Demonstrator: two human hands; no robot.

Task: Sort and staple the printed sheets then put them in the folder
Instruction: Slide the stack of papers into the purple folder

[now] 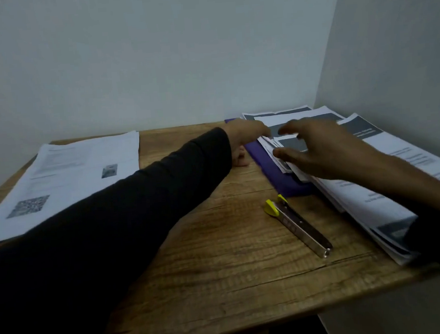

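Landmark: purple folder (pixel 274 173), lying on the tabletop (pixel 221 259). Printed sheets (pixel 288 145) lie fanned and overlapping on it and spill to its right; two further sheets (pixel 64 173) lie well left. Stapler (pixel 297 226) sits just in front of the folder.

Left hand (pixel 243 141) rests at the folder's left edge; its grasp cannot be told. Right hand (pixel 320 151) hovers spread over the sheets, holding nothing.

Judgement: paper light, limp, slippery; square the stack, then pinch it at an edge.

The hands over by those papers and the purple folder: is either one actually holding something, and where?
Right hand hovers open over the printed sheets, gripping nothing. Left hand rests at the purple folder; its grip cannot be told.
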